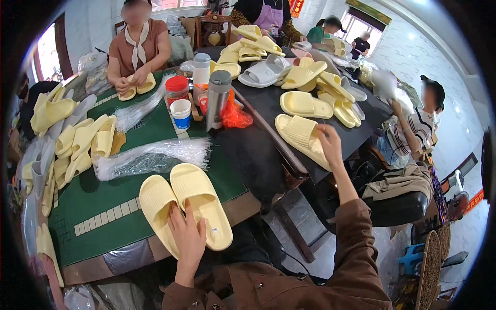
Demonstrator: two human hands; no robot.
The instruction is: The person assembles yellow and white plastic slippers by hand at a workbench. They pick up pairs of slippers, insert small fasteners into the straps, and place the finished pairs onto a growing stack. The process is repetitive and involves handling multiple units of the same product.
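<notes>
My left hand [187,235] grips a pair of pale yellow slide slippers [209,219] side by side at the near edge of the green table. Its fingers reach into the foot openings at the slippers' inner sides. Stretched out to the right, my right hand [329,143] has its fingers bent at the strap opening of a single yellow slide slipper [295,130] on the black table. That slipper lies at the table's near right edge, toe pointing away to the left. Part of its sole is behind my fingers.
Bundles of clear plastic strands [155,157], a steel flask [219,98], a paper cup [181,114] and a red-lidded jar [177,89] stand beyond the pair. Slippers pile up at left [82,137] and on the black table [305,72]. Across, a person [138,51] handles slippers; others sit right and behind.
</notes>
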